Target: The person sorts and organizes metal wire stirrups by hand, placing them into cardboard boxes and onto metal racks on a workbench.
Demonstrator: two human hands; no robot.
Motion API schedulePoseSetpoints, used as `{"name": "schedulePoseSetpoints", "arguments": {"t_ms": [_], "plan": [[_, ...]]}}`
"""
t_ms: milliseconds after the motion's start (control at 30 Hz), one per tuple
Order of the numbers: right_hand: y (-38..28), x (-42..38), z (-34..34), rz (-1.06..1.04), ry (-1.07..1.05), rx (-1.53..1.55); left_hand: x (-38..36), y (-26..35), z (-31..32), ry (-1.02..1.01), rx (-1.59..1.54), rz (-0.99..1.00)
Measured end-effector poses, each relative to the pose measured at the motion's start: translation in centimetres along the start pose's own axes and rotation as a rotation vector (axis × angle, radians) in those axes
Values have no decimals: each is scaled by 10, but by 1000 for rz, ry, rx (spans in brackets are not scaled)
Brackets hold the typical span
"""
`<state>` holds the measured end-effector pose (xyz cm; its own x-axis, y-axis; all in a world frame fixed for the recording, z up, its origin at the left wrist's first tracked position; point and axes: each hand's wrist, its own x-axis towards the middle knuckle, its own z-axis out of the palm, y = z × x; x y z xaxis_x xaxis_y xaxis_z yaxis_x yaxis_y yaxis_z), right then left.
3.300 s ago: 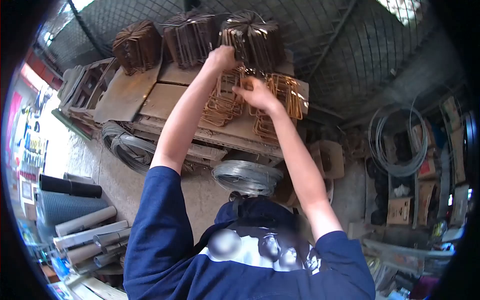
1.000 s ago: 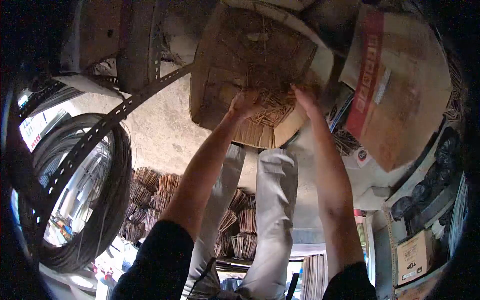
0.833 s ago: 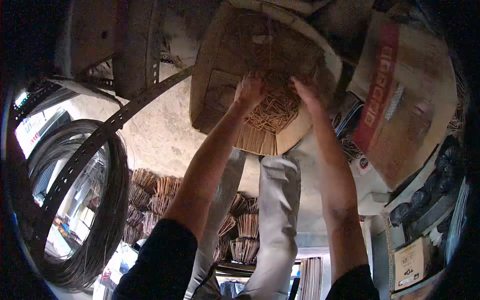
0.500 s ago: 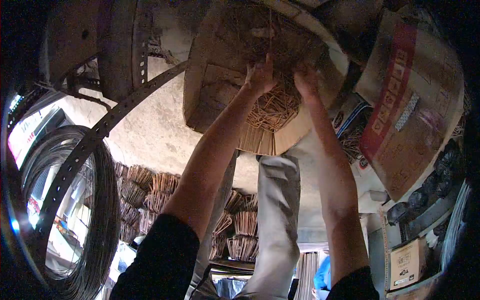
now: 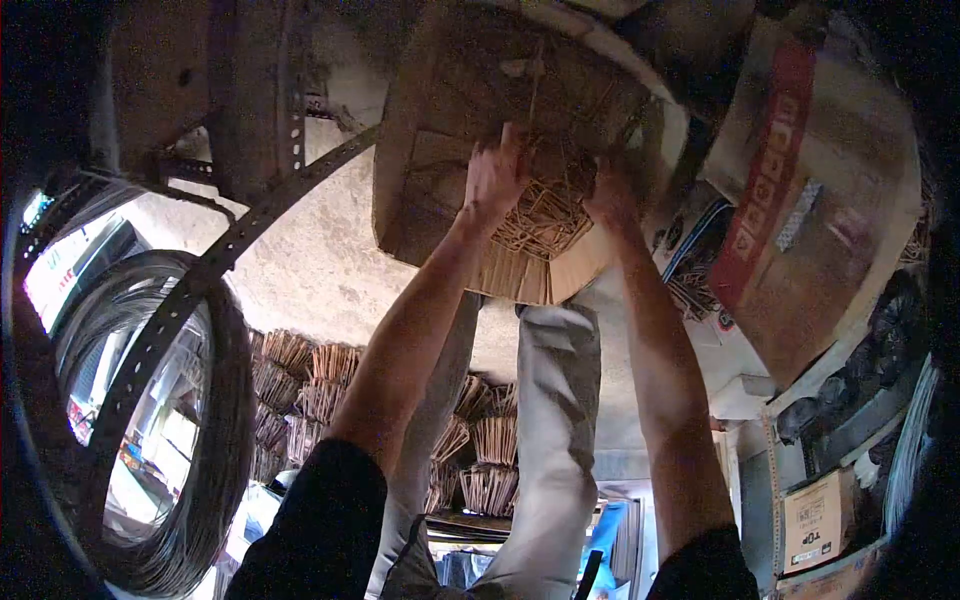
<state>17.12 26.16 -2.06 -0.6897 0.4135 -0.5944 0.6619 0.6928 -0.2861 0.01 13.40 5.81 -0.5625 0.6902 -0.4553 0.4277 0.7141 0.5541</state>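
An open cardboard box (image 5: 400,215) in the upper middle holds a heap of thin brown rod-like pieces (image 5: 545,220), seemingly metal. Over the heap's left side is my left hand (image 5: 493,182), its fingers bent around a dark clump of these pieces. My right hand (image 5: 612,195) is across from it on the heap's right side, fingers curled in against the same clump. Shadow hides most of the fingertips and how much each hand grips. One thin piece sticks up above the heap between my hands.
A big wire coil (image 5: 215,430) stands at left behind a perforated metal bar (image 5: 190,275). Bundles of bent brown rods (image 5: 490,440) are stacked below the pale floor (image 5: 320,240). A large carton with a red band (image 5: 770,190) leans at right, near shelves holding a smaller carton (image 5: 815,520).
My left hand has shifted left and down a little, its outstretched finger now less distinct. My right hand has moved slightly lower onto the heap's edge. The view has tilted slightly.
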Motion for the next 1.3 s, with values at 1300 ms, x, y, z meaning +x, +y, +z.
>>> {"name": "schedulePoseSetpoints", "arguments": {"t_ms": [1300], "plan": [[-4, 156, -256, -436, 330, 164, -47, 93, -59, 463, -552, -396]]}}
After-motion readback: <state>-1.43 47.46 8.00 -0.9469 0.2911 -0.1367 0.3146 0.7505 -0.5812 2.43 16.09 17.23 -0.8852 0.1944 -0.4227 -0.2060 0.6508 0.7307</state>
